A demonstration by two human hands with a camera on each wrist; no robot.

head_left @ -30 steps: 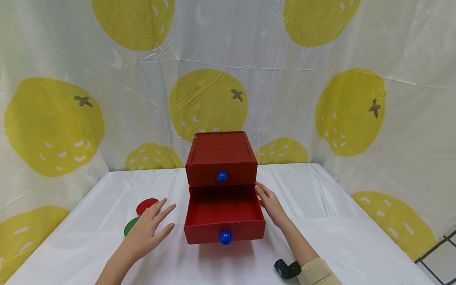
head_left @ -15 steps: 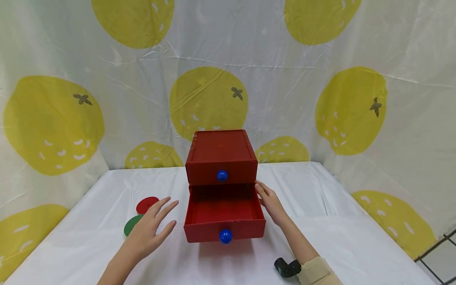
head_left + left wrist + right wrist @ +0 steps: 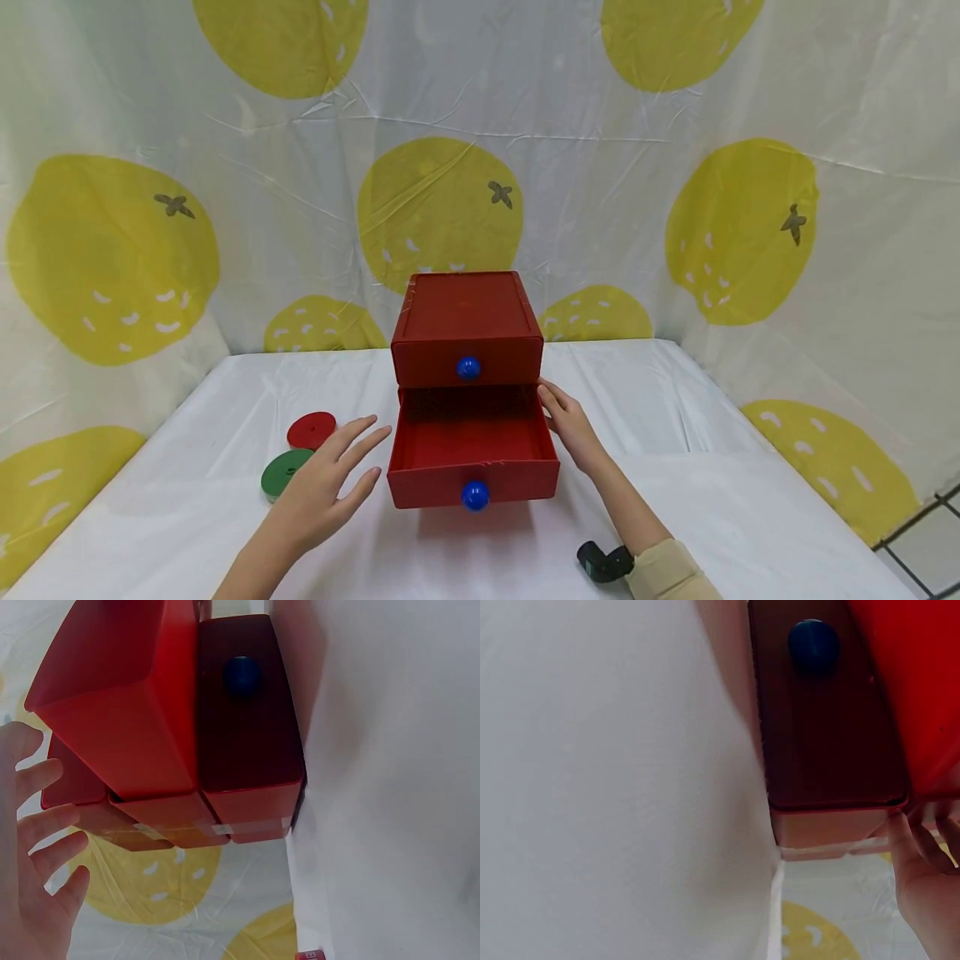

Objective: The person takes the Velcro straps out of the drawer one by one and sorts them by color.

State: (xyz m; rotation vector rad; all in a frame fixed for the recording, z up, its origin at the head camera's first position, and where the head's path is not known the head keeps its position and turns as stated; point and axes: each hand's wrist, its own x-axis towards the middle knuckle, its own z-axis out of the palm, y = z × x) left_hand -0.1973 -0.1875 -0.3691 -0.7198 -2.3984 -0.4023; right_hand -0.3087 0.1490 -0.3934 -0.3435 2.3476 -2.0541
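Red drawers (image 3: 467, 310) sit on a white-covered table (image 3: 738, 500), fruity curtain (image 3: 592, 200) behind, left hand (image 3: 322, 492) spread empty, right hand (image 3: 573, 427) relaxed against their side.

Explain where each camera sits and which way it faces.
Head: sits on the person's head, facing forward and down at the red boxy drawer cabinet; the left hand and right hand show.
Left wrist: sits there, facing the cabinet's left front and pulled-out red drawer; the left hand shows at left.
Right wrist: sits there, facing the cabinet's right front; the right hand shows at lower right.
Shared: both wrist views show the lowest round blue knob.
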